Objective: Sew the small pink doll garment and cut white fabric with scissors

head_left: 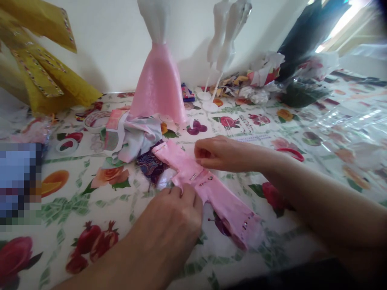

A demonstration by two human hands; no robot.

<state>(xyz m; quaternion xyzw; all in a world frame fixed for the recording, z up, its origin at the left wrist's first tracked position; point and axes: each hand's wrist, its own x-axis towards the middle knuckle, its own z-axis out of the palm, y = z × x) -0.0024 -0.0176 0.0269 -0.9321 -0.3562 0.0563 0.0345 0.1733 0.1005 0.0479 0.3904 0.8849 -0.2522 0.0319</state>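
Two bare hands work at the centre of the frame over a small pink fabric garment (213, 190) with rows of sparkling stones. It lies flat on the desk (127, 217), slanting from the middle of the frame towards the lower right.

Your left hand (178, 217) enters from the bottom, its fingers bent down at the garment's near edge. The fingertips are hidden, so you cannot tell whether its grip pinches the cloth. Your right hand (222, 153) reaches in from the right, fingers curled inward at the far edge; you cannot tell whether that grip has hold of any fabric.

Just beyond the garment's upper-left end lie a dark paisley-patterned cloth (149, 165) and a crumpled pale grey cloth (143, 135). A white ring-shaped roll (67, 146) sits left of centre.

At the top centre, a shiny pink flared skirt (159, 84) dresses a white mannequin torso (154, 20). Right of it stand two slim white mannequins (229, 40) on clear stands. A yellow garment with beaded trim (57, 86) fills the upper left. A thin red loop (293, 153) lies right of centre, beyond your right forearm.
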